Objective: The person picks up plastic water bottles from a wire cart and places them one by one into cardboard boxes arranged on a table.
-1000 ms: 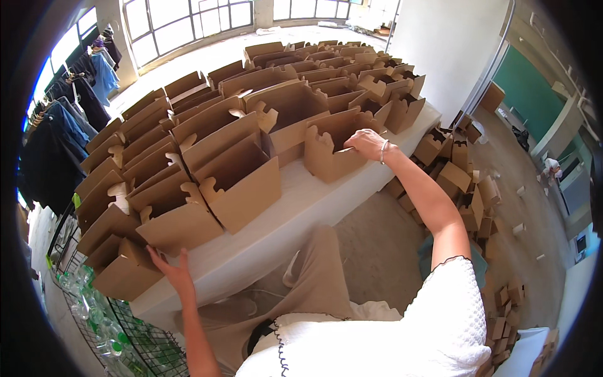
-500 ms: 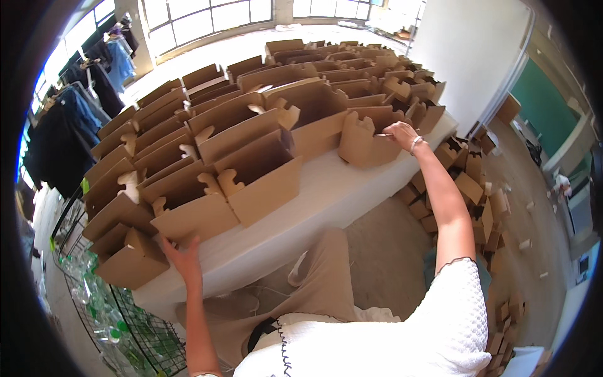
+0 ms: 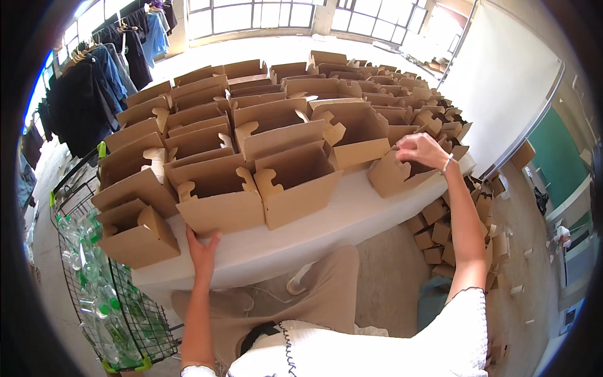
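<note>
My left hand (image 3: 203,252) is at the table's front edge, fingers and thumb apart, against the lower front of an open brown cardboard box (image 3: 221,213). Another open box (image 3: 301,198) stands just right of that one, and a smaller box (image 3: 143,242) sits at the table's left end. My right hand (image 3: 423,151) is raised with loosely bent fingers over the top of a small cardboard box (image 3: 392,179) at the front right. It covers part of that box's rim. Nothing shows in either hand.
Rows of open boxes (image 3: 282,135) cover the white table (image 3: 352,210). Left stands a wire basket (image 3: 119,301) of clear bottles with green caps, near a clothes rack (image 3: 88,94). More boxes (image 3: 436,232) lie piled on the floor at the right, by a white panel (image 3: 502,88).
The view has shifted, so the boxes appear further right and lower. My right hand has lifted from the small box's rim. My left hand stays by the front box.
</note>
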`<move>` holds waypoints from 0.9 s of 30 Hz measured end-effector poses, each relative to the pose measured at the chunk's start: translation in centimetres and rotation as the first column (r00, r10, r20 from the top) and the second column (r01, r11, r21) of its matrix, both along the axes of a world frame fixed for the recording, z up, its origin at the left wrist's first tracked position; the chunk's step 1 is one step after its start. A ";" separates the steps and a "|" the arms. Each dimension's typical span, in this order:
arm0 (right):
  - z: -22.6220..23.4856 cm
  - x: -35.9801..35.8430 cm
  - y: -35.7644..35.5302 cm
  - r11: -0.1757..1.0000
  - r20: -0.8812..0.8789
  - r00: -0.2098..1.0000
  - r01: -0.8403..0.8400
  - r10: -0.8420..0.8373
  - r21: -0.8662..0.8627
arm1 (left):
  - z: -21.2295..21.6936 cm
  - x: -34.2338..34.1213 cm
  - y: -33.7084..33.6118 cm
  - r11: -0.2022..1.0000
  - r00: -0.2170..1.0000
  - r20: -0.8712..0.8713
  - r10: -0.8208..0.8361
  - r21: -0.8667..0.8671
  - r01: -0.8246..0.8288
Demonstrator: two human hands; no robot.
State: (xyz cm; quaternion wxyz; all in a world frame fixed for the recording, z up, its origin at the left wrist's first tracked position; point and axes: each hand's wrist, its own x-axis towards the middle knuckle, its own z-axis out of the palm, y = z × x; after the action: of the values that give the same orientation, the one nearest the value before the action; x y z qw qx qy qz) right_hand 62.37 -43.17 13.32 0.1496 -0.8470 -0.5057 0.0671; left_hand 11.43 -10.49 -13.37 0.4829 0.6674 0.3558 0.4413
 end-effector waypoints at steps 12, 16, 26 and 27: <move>-3.9 6.9 25.6 0.967 0.275 0.959 0.011 0.062 -0.256 | 0.4 0.2 -0.5 0.997 0.998 -0.013 0.061 -0.054 -0.061; -5.5 9.1 27.1 0.980 0.462 0.865 -0.152 0.195 -0.130 | -0.1 0.0 -0.6 0.994 0.997 -0.009 0.079 -0.078 -0.079; -6.7 13.0 28.2 0.946 0.399 0.875 -0.171 0.275 -0.277 | 0.2 0.5 -0.7 0.992 0.988 -0.101 0.119 -0.027 -0.122; -6.8 13.4 28.2 0.946 0.399 0.876 -0.164 0.269 -0.278 | 0.1 0.5 -0.7 0.991 0.987 -0.102 0.125 -0.033 -0.129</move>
State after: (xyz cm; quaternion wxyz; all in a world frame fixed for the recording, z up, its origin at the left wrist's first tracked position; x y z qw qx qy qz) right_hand 75.80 -14.94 6.52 -0.0764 -0.7899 -0.6068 -0.0461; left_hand 11.94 -11.14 -13.28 0.4484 0.6549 0.4298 0.4304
